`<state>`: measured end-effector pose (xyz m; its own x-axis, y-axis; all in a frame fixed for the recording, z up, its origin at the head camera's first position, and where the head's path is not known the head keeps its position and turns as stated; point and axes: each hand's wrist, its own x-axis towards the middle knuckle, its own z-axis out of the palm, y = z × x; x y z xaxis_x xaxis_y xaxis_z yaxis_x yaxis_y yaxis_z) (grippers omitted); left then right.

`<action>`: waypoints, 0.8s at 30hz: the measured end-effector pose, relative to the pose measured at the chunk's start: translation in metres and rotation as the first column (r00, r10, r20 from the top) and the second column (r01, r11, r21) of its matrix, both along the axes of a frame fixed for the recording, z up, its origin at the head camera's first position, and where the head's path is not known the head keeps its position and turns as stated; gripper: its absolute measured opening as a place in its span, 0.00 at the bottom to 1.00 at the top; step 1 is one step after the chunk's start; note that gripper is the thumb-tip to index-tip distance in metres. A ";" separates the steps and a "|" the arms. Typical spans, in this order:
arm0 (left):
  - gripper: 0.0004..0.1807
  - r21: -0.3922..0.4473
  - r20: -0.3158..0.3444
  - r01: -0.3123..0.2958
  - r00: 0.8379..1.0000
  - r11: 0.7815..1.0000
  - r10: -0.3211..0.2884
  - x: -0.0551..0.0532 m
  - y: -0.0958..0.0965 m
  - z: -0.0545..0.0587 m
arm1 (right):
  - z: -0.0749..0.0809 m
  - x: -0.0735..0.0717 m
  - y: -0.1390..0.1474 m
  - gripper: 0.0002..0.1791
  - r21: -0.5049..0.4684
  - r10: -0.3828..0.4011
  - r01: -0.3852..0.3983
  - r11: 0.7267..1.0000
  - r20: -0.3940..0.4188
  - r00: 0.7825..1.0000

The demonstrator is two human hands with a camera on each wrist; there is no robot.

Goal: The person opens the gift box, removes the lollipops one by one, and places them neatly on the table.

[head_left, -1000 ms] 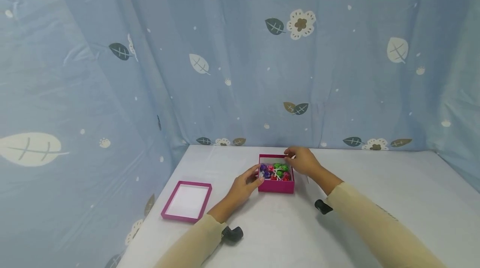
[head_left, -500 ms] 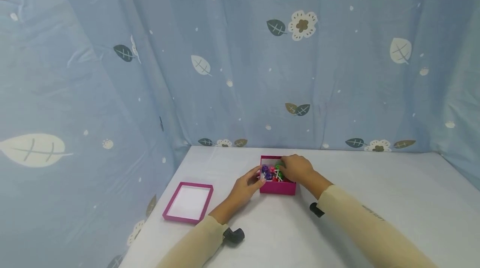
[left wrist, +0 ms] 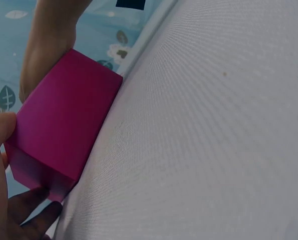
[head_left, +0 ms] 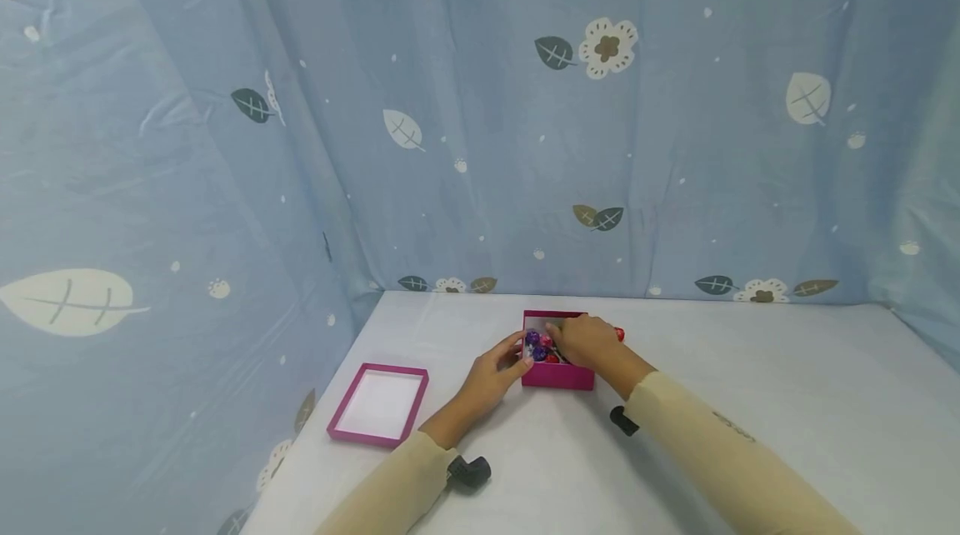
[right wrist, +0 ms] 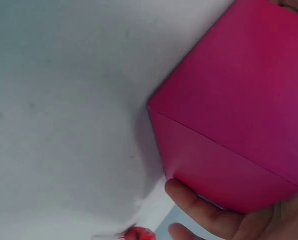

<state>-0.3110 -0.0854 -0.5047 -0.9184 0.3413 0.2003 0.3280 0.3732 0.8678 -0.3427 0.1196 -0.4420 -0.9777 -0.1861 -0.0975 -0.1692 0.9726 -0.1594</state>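
A magenta box [head_left: 557,377] stands on the white table, its top uncovered. Wrapped lollipops [head_left: 538,347] in purple, pink and red lie inside. My left hand [head_left: 486,374] grips the box's left side, thumb at the front corner and fingers along the side wall, as the left wrist view shows. My right hand [head_left: 592,343] grips the right wall; its thumb reaches over the inside while fingers [right wrist: 204,210] lie against the outside. It covers the right part of the contents. Just beyond it, a red lollipop [head_left: 619,334] lies on the table.
To the left lies the box's lid [head_left: 377,404], white inside with a magenta rim. A blue curtain [head_left: 480,118] with leaves and flowers hangs behind and left of the table. Black wrist devices [head_left: 472,472] sit under both forearms.
My right hand has moved from the box's far right corner forward along the right wall, toward me. The red lollipop beyond it has come into view. My left hand keeps its place.
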 end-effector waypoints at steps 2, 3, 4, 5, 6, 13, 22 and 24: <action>0.31 -0.006 -0.001 0.000 1.000 1.000 0.000 0.000 0.000 0.000 | -0.001 0.000 0.000 0.33 -0.021 -0.003 0.003 1.000 -0.010 1.000; 0.31 -0.009 -0.002 0.000 1.000 1.000 0.000 0.000 0.000 0.000 | -0.002 0.000 0.000 0.31 -0.031 -0.004 0.004 1.000 -0.016 1.000; 0.32 -0.009 -0.005 0.000 1.000 1.000 0.000 0.000 -0.001 0.001 | -0.002 0.001 0.000 0.30 -0.040 -0.008 0.008 0.999 -0.020 1.000; 0.32 -0.009 -0.006 0.001 1.000 1.000 -0.001 0.000 -0.001 0.001 | -0.003 0.001 0.000 0.29 -0.049 -0.014 0.013 0.999 -0.023 1.000; 0.32 -0.009 -0.007 0.001 1.000 1.000 -0.001 0.000 -0.001 0.001 | -0.003 0.001 -0.001 0.29 -0.058 -0.021 0.019 0.998 -0.022 1.000; 0.34 0.004 0.018 -0.007 1.000 1.000 0.007 0.002 -0.001 -0.001 | -0.001 0.003 -0.004 0.26 -0.105 -0.065 0.066 0.992 0.014 0.998; 0.33 0.013 0.016 -0.007 1.000 1.000 0.006 0.000 0.000 -0.002 | 0.001 0.002 -0.001 0.28 -0.159 -0.085 0.076 0.984 -0.050 0.995; 0.32 0.014 0.014 -0.004 1.000 1.000 0.004 0.000 0.000 -0.001 | 0.000 0.003 -0.001 0.28 -0.173 -0.083 0.073 0.982 -0.049 0.995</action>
